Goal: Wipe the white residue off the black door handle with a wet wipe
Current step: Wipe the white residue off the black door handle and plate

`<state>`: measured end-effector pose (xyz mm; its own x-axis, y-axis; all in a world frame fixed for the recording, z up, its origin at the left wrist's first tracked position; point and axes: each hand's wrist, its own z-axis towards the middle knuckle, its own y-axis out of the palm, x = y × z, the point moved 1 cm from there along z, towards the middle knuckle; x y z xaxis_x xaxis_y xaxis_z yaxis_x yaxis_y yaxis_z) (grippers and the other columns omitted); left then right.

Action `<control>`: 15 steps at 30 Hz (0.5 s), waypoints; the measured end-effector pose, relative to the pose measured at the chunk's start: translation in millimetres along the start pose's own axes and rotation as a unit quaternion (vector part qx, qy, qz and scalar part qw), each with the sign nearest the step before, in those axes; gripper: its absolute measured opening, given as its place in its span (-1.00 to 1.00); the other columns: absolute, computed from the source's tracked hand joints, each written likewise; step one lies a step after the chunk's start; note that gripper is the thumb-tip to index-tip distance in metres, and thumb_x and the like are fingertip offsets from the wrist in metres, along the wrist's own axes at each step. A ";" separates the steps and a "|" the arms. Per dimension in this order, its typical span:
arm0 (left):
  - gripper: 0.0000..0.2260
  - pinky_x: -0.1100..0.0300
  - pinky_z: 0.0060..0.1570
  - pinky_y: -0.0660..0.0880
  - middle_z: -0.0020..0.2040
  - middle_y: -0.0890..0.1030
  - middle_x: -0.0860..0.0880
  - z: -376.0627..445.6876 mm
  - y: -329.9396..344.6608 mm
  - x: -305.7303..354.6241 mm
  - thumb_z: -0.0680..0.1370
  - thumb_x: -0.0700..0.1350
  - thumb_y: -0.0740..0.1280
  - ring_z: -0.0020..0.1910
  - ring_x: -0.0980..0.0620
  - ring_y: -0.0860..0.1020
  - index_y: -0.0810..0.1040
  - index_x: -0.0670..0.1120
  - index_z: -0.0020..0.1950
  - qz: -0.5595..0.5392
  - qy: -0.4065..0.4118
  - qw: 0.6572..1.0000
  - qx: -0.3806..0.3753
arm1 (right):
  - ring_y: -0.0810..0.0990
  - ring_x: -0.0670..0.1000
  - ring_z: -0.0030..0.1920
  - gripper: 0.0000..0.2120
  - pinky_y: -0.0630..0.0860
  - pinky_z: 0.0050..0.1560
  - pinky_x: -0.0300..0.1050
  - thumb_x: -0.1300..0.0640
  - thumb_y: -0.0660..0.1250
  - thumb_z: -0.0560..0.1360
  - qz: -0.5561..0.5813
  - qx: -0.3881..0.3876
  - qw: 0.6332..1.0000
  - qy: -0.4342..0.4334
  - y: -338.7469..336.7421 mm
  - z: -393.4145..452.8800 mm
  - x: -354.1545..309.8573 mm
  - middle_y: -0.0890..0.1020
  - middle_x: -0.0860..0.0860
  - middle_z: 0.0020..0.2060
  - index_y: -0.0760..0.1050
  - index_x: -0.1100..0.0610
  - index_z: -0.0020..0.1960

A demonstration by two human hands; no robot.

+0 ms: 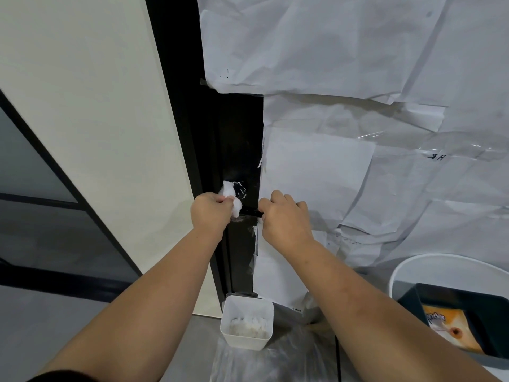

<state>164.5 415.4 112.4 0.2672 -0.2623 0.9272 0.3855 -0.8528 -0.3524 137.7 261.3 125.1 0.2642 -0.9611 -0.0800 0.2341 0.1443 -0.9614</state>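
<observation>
Both hands at the black door handle, wipe on its left end.

My left hand [210, 213] is closed around a bunched white wet wipe [230, 198], pressed against the left end of the door handle [251, 211] by its round base, where white residue [240, 191] streaks the black. My right hand [283, 217] grips the handle's right end. White paper [344, 78] covers the door to the right. Below, near me, a white tub [247, 321] holds crumpled used wipes; a white bucket [407, 268] sits at far right.
</observation>
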 end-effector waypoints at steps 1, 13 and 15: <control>-0.81 -0.05 -0.06 0.65 -0.33 0.63 -0.06 -1.1 1.5 1.6 0.49 -0.11 0.43 -0.23 -0.13 0.67 0.54 0.01 -0.31 -0.019 -0.011 1.000 0.005 | 0.44 0.07 -0.08 -0.81 0.34 -0.08 0.01 0.19 0.29 0.45 -0.001 0.001 1.000 0.002 0.6 -0.4 0.3 0.44 0.01 -0.09 0.49 0.04 0.05; -0.79 0.03 -0.15 0.58 -0.28 0.60 -0.11 -1.8 4.8 2.5 0.44 -0.13 0.49 -0.21 -0.12 0.62 0.50 -0.06 -0.31 0.038 0.046 0.998 0.001 | 0.45 0.08 -0.06 -0.78 0.34 -0.12 0.01 0.20 0.31 0.44 0.010 0.009 1.000 0.010 3.4 -1.9 1.5 0.46 0.01 -0.07 0.51 0.03 0.07; -0.89 0.14 -0.25 0.49 -0.27 0.60 -0.06 2.6 6.8 4.6 0.45 -0.14 0.47 -0.19 -0.09 0.61 0.59 -0.13 -0.21 0.081 0.082 0.993 0.016 | 0.44 0.08 -0.09 -0.78 0.29 -0.15 -0.02 0.23 0.31 0.43 0.005 0.014 1.000 0.009 3.9 -3.1 2.0 0.45 0.01 -0.09 0.51 0.04 0.05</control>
<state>170.7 409.5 113.9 0.1805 -0.4667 0.8658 0.3773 -0.7801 -0.4992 136.2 259.3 120.4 0.2498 -0.9637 -0.0939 0.2576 0.1596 -0.9530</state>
